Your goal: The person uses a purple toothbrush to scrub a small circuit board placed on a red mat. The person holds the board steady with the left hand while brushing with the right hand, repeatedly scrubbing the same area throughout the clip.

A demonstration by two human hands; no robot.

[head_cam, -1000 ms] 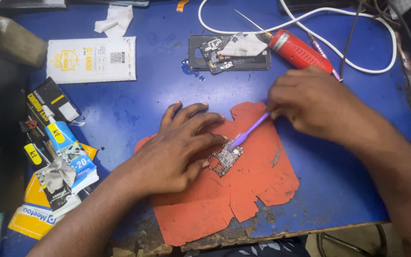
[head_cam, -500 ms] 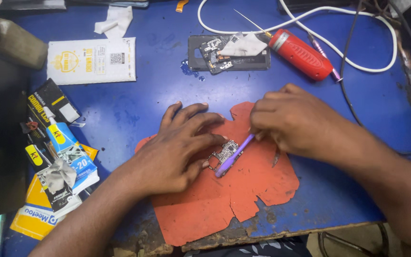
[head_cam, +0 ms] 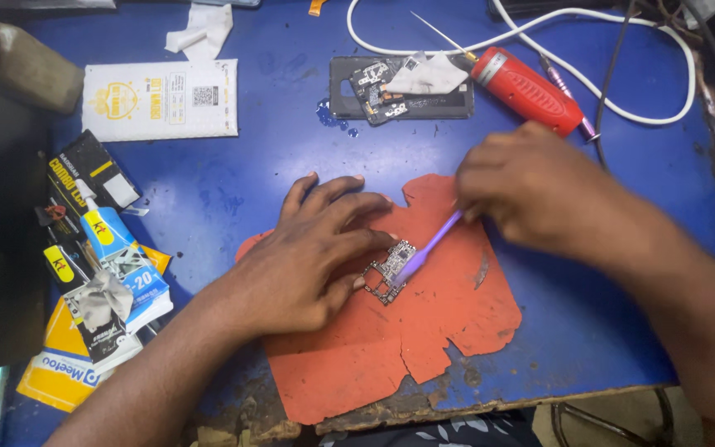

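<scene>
Circuit board [head_cam: 390, 270], small and bare, lies on an orange mat [head_cam: 424, 348] on the blue table [head_cam: 275, 157]. Left hand [head_cam: 308, 257] rests flat with fingers spread, its fingertips pinning the board's edge, while the right hand [head_cam: 539, 190] is closed around a purple brush [head_cam: 428, 248] whose tip touches the board. Beyond them lie an opened phone [head_cam: 399, 87] and a red tool [head_cam: 527, 89].
</scene>
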